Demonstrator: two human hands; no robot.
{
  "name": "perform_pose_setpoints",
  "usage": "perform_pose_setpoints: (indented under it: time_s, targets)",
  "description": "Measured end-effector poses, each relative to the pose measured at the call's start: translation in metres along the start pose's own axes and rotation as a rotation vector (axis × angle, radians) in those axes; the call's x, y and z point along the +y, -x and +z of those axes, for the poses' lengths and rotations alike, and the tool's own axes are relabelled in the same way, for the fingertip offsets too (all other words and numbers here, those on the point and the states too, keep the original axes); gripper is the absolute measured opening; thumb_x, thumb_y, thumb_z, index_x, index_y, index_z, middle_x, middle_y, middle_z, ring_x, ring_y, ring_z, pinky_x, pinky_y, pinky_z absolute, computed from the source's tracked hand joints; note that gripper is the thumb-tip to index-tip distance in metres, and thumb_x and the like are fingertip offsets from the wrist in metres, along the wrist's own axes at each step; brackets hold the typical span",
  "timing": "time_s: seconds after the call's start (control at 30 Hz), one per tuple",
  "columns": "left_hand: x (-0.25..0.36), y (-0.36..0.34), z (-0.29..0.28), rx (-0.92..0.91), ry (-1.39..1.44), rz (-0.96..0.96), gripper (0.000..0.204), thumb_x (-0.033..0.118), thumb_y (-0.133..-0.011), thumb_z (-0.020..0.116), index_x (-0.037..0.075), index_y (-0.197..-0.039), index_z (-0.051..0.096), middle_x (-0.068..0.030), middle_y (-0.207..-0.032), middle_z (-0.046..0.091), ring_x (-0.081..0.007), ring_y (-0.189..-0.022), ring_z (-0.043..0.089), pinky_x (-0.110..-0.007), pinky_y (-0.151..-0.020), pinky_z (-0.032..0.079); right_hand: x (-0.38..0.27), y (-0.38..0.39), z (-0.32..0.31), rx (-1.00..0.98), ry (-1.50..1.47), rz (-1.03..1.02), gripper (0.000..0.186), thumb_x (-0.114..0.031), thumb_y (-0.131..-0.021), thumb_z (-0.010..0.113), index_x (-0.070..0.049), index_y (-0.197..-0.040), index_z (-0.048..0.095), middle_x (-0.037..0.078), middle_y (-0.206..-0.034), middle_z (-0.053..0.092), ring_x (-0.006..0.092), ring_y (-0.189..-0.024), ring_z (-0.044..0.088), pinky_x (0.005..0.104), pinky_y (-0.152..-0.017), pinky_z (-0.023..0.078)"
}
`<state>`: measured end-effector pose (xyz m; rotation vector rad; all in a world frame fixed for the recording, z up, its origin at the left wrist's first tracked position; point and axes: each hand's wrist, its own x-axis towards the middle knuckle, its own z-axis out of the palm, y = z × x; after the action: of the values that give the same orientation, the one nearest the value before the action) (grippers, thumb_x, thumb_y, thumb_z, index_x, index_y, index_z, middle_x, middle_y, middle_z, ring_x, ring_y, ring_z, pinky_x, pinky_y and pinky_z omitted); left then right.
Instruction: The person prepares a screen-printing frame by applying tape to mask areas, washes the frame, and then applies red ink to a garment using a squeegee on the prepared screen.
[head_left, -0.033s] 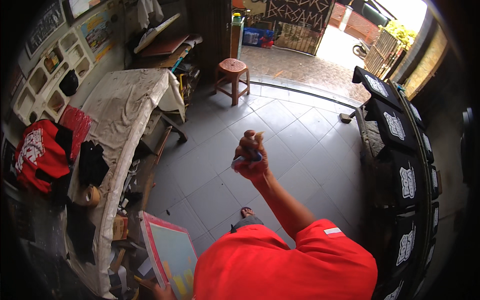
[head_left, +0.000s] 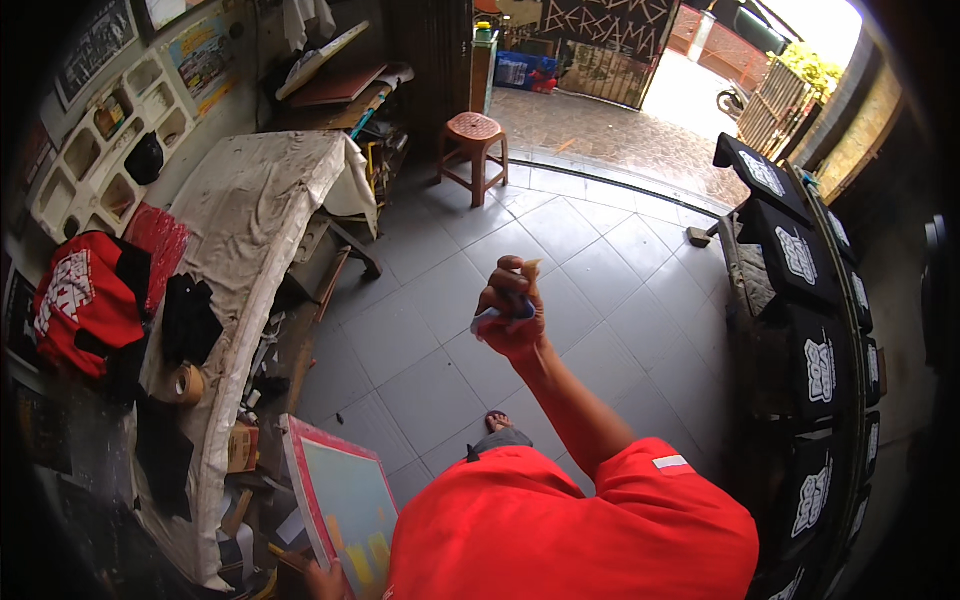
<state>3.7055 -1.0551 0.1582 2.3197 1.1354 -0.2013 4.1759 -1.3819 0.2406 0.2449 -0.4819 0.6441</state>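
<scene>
My right hand (head_left: pixel 510 315) is raised over the tiled floor, fingers closed around something crumpled, pale tan and bluish, like used tape or scraps (head_left: pixel 531 269). At the lower left, my left hand (head_left: pixel 325 582) grips a printing screen (head_left: pixel 338 480) with a reddish frame and yellow marks on its pale mesh, tilted beside a cloth-covered table (head_left: pixel 225 190). That table bears a red-and-black garment (head_left: pixel 75 300), black cloth (head_left: pixel 190 320) and a brown tape roll (head_left: pixel 188 383).
A plastic stool (head_left: pixel 470 130) stands by the open doorway, beyond which is a paved yard (head_left: pixel 610 140). Along the right runs a rack (head_left: pixel 745 280) with black printed T-shirts (head_left: pixel 815 360). Boards (head_left: pixel 340 80) lie stacked at the back left. A small block (head_left: pixel 698 236) sits near the rack's foot.
My right hand and forearm have shifted slightly up and to the right in the picture, and the surroundings have shifted a little too. Both hands keep their grip.
</scene>
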Motion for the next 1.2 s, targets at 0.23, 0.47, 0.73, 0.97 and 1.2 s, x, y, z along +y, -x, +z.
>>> perform_pose_setpoints:
  time_s: [0.23,0.47,0.73,0.97,1.2]
  targets:
    - [0.043,-0.006,0.001,0.099,0.036,-0.013,0.031,0.019,-0.072,0.063,-0.006,-0.089,0.059,-0.0235,-0.087,0.062,-0.0403,-0.084,0.059,-0.043,-0.076,0.045,0.019,-0.012,0.008,-0.174,-0.234,0.115,0.004,-0.026,-0.084,0.063,-0.023,-0.085,0.062,-0.008,-0.075,0.053,0.0055,-0.052,0.038,0.0193,-0.046,0.033]
    - [0.075,-0.002,-0.004,0.083,0.29,-0.044,0.029,0.017,-0.075,0.061,-0.007,-0.092,0.059,-0.0211,-0.088,0.063,-0.0334,-0.084,0.061,-0.04,-0.077,0.045,0.07,-0.029,0.068,-0.569,-0.368,0.39,0.007,-0.018,-0.077,0.072,-0.019,-0.08,0.065,-0.001,-0.074,0.052,0.0071,-0.051,0.046,0.0247,-0.048,0.041]
    - [0.068,-0.021,0.008,0.116,0.349,0.081,0.028,0.014,-0.076,0.059,-0.008,-0.092,0.057,-0.0231,-0.089,0.063,-0.0355,-0.082,0.06,-0.041,-0.077,0.045,0.083,-0.033,0.187,-0.728,-0.135,0.6,0.023,-0.026,-0.076,0.075,-0.006,-0.072,0.065,0.003,-0.064,0.059,0.0202,-0.054,0.055,0.0302,-0.049,0.041]
    - [0.089,-0.007,0.01,0.223,0.16,0.023,0.032,0.016,-0.076,0.059,-0.011,-0.093,0.056,-0.0258,-0.089,0.061,-0.0383,-0.084,0.058,-0.043,-0.078,0.043,0.076,-0.041,0.187,-0.834,0.148,0.591,0.026,-0.025,-0.072,0.078,-0.004,-0.068,0.063,0.005,-0.059,0.057,0.0147,-0.052,0.053,0.0278,-0.045,0.039]
    - [0.04,-0.037,0.024,0.11,0.132,0.019,0.032,0.017,-0.075,0.059,-0.011,-0.091,0.057,-0.0269,-0.088,0.06,-0.0393,-0.084,0.057,-0.044,-0.078,0.043,0.065,-0.047,0.191,-0.991,0.451,0.533,0.029,-0.023,-0.068,0.081,-0.001,-0.064,0.062,0.007,-0.055,0.056,0.0092,-0.05,0.051,0.0253,-0.041,0.037]
